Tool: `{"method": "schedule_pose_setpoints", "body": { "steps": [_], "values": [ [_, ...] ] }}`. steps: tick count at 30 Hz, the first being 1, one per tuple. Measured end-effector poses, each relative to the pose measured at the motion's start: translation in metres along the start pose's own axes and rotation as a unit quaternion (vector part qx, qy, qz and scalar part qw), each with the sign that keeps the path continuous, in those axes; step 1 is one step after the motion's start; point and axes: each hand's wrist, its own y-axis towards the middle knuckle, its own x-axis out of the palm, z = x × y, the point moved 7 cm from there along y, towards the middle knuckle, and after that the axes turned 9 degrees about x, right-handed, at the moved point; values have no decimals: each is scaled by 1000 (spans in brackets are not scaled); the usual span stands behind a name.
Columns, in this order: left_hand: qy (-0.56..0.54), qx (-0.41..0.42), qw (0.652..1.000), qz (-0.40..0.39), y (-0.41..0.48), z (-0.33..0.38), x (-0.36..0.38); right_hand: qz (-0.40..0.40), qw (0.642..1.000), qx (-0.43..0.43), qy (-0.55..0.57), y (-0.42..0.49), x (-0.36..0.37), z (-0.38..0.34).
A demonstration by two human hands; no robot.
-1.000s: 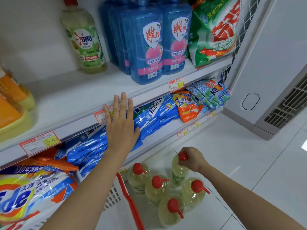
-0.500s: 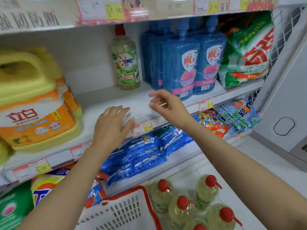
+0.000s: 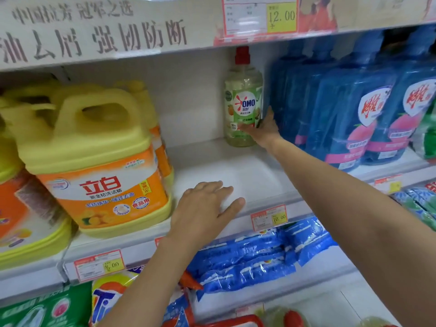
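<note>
Shelf: a white metal shop shelf [image 3: 259, 166] runs across the middle of the view, with a bare stretch at its centre.
Jug: a big yellow plastic jug with an orange label [image 3: 99, 161] stands at 9 o'clock of that stretch, near the front edge.
Blue bottles: a row of tall translucent blue bottles with pink-and-white labels [image 3: 354, 109] fills the 3 o'clock side.
Packs: soft blue plastic packs [image 3: 247, 258] lie one level down, at 6 o'clock.
OMO bottle: a slim clear plastic bottle of pale green liquid with a red cap and a green label [image 3: 243, 95] stands upright at the back, at 1 o'clock of the bare stretch, just beside the blue bottles.
Right hand: the right hand [image 3: 264, 132] grips the OMO bottle low, fingers across the lower label and thumb up its right flank.
Left hand: the left hand [image 3: 203, 208] lies flat and empty on the shelf front, fingers straight, at 7 o'clock of the bottle.
Price tag: a small red-and-yellow paper price tag [image 3: 269, 217] sits on the shelf lip, at 4 o'clock of the left hand.
Done: the reach is made and the grasp looks set.
Left: lifting the bottle and drawing it forward off the shelf, as I judge it.
</note>
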Motion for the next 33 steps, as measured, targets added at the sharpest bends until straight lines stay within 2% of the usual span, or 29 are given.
{"method": "schedule_pose_setpoints", "body": {
  "steps": [3,8,12,15,19,22,25,28,30,33],
  "values": [
    [6,1,1000,1,1,-1,0,53,995,11,-78,9,1,3],
    [9,-2,1000,-3,0,-1,1,31,998,-5,59,16,3,2],
    [9,-5,1000,0,0,-1,1,55,998,-3,-40,7,7,2],
    [-1,-3,1000,-2,0,-2,1,50,998,-18,-23,-8,7,2],
    [-53,-21,998,1,-2,-5,1,63,992,-70,-83,-44,-4,-3],
    [-130,-54,988,62,-4,-8,-9,35,995,-73,-51,-69,-8,-3],
    [-189,-81,968,144,-10,-9,-26,-29,997,6,77,-90,-7,7],
    [-281,-127,934,180,-18,-11,-34,-59,980,81,175,-108,-8,14],
    [-375,-164,894,183,-25,-8,-36,-64,971,90,210,-120,-13,12],
    [-516,-211,810,181,-37,4,-39,-94,964,84,232,-141,-23,4]
  ]
}}
